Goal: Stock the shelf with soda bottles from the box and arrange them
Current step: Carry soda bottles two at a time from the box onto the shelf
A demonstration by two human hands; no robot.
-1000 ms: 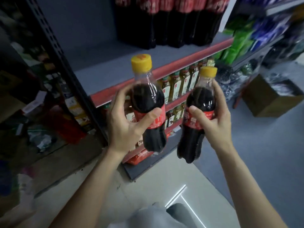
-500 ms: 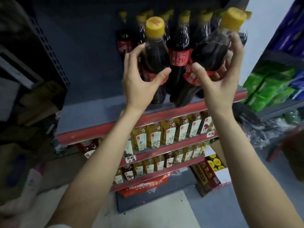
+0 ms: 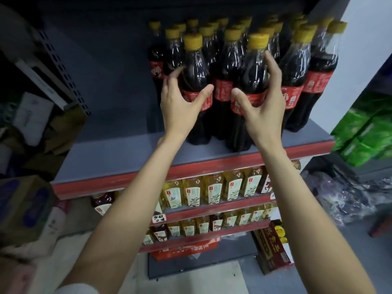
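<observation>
Nearest, the left hand (image 3: 180, 105) curls around a soda bottle (image 3: 196, 81) standing on the grey shelf (image 3: 118, 153), thumb on its red label. Beside it, the right hand (image 3: 262, 102) cups a second bottle (image 3: 252, 81) standing at the shelf's front edge; whether the fingers press the plastic is hard to tell. Behind stand rows of yellow-capped bottles (image 3: 297, 66), filling the shelf's right half.

Behind each hand (image 3: 263, 107), rear bottles (image 3: 222, 24) hide one another; labels (image 3: 222, 90) blur unreadably; below the hands, arms cover yellow bottles (image 3: 212, 192); no box visible
</observation>
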